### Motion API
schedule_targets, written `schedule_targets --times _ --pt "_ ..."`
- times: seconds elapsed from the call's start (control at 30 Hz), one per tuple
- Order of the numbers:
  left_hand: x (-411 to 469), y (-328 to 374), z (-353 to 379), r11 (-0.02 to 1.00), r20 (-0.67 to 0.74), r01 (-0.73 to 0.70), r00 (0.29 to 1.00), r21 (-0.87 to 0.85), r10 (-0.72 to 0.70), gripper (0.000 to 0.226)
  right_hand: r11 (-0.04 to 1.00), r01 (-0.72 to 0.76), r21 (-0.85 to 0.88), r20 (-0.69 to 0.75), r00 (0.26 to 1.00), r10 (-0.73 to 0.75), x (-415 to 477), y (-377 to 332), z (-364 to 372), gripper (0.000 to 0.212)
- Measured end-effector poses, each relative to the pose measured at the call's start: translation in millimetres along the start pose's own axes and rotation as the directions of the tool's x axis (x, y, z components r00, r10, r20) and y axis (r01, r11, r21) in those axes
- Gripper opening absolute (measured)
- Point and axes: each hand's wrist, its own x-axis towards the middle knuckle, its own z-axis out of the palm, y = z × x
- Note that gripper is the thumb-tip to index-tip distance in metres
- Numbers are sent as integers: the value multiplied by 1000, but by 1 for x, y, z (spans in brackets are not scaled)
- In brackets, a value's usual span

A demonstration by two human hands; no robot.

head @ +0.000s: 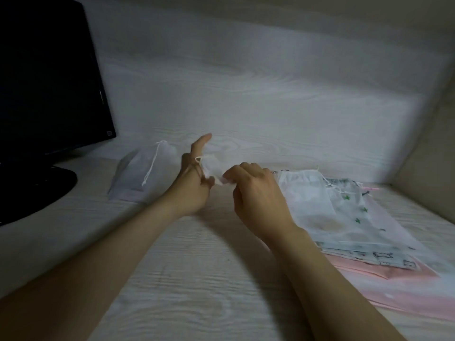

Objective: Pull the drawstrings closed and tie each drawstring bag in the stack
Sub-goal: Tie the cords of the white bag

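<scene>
Head view, centre of frame: a small white bag [212, 168] is held above the table [197, 279] between both hands. The left hand [192, 190] has its index finger pointing straight up while its other fingers curl against the bag; a loop of the drawstring [198, 158] runs over this hand. The right hand [258, 195] has its fingers [230, 174] curled narrow, pinching the gathered fabric from the right. The two hands hide most of the bag, so whether its mouth is drawn shut cannot be told. Left of centre, a closed white bag [145, 178] lies on the table with its cord [151, 168] trailing down its face. Right of centre, the stack of bags [344, 217] lies flat: a white one on top, printed ones beneath, pink ones at the bottom; the right wrist covers its near-left edge. Upper left: a dark monitor [44, 82] on a round base [32, 190]. A pale wood-grain wall [246, 82] backs the table
</scene>
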Motion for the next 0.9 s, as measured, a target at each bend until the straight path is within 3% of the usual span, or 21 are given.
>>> schedule_targets --times 0.1,0.2,0.3,0.4,0.47,0.53,0.6,0.7,0.8,0.9 --pt "-18 -1 -12 966 14 -69 998 248 68 73 996 70 -58 57 996 -67 0 -9 8 40" --pt "-23 -11 -17 929 63 -150 989 339 136 49 985 95 -144 63 994 -87 1 -16 12 28" --pt "-27 -12 -14 920 76 -173 985 352 157 42 952 -30 -303 54 997 48 1 -20 15 26" --pt "-34 -7 -10 913 130 -196 979 358 159 32 911 -130 -392 174 962 212 0 -25 10 23" --pt "-35 -4 -9 918 159 -195 976 346 147 24 902 -229 -366 269 902 338 -1 -22 10 21" --pt "-35 -2 -12 916 121 -223 974 332 193 12 889 -332 -315 251 874 416 -4 -18 10 19" --pt "-35 -1 -16 911 64 -248 969 329 240 11 891 -393 -229 218 871 440 -7 -14 11 22" --pt "-36 2 -21 884 -27 -288 947 369 320 13 898 -440 -16 280 860 427 -8 -2 20 20" --pt "-37 3 -24 869 -58 -274 944 411 326 20 883 -468 29 391 818 421 -10 8 24 51" --pt "-39 -5 -22 863 -8 -261 956 433 294 18 827 -559 61 294 802 520 -9 14 20 53"
